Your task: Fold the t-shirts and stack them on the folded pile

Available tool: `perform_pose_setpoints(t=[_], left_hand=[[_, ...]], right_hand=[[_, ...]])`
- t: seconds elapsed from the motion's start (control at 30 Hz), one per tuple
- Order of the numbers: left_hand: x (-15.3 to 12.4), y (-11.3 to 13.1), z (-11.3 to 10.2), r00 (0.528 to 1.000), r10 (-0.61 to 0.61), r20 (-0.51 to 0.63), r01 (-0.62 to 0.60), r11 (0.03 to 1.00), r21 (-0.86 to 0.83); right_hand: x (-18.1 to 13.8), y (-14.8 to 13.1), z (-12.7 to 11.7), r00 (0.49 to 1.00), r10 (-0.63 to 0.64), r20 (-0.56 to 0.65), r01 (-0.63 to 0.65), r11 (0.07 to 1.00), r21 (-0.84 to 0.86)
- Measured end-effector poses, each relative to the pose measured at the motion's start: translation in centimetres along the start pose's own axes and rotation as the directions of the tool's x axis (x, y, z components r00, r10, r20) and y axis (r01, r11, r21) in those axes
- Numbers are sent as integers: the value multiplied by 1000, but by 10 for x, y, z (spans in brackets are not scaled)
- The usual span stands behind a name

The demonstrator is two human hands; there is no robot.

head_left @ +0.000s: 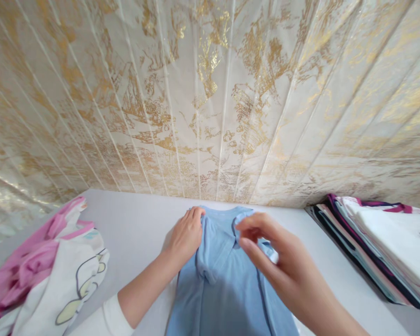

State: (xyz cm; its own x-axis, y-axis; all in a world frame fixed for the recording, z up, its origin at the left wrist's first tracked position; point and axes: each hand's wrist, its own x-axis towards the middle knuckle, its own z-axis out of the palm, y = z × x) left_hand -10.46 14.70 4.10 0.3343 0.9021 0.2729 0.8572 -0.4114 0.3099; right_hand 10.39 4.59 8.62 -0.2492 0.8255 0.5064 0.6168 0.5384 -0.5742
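Note:
A light blue shirt (227,280) lies on the white table with its neck end away from me. Its sides are folded inward, and loose folds bunch near the collar. My left hand (186,235) is closed on the shirt's upper left edge, fingers together and fingertips partly hidden against the cloth. Over the upper right side, my right hand (280,254) is slightly blurred, thumb and forefinger apart beside a raised fold at the collar. No cloth shows gripped between them.
On the left is a crumpled heap of pink and white clothes (38,266) with a printed figure. A stack of folded clothes (388,242), white on top, stands at the right. Behind the table (133,224) hangs a pleated white and gold curtain (210,102).

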Motion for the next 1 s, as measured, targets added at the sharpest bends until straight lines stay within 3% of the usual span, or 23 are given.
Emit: perform_pose_setpoints(t=[0.1, 0.2, 0.47, 0.6, 0.8, 0.9, 1.0], left_hand=[[0, 1, -2, 1000, 12, -10, -12, 1000, -23], [0, 3, -3, 999, 30, -10, -30, 999, -39], [-1, 3, -1, 999, 42, -20, -42, 999, -35], [0, 2, -1, 999, 50, -16, -50, 998, -37], [0, 2, -1, 998, 58, -9, -59, 997, -39], [0, 1, 1, 997, 76, -6, -76, 996, -39], [-1, -2, 3, 996, 94, -3, -94, 995, -37]], right_hand=[[37, 22, 22, 989, 111, 101, -90, 977, -193], [42, 41, 42, 966, 176, 187, -98, 926, -366], [44, 41, 51, 938, 255, 235, -125, 880, -458], [50, 39, 51, 943, 247, 223, -129, 889, -439], [52, 31, 40, 920, 315, 235, -288, 947, -142], [52, 34, 40, 899, 378, 221, -305, 903, -303], [49, 40, 42, 888, 401, 224, -238, 818, -523]])
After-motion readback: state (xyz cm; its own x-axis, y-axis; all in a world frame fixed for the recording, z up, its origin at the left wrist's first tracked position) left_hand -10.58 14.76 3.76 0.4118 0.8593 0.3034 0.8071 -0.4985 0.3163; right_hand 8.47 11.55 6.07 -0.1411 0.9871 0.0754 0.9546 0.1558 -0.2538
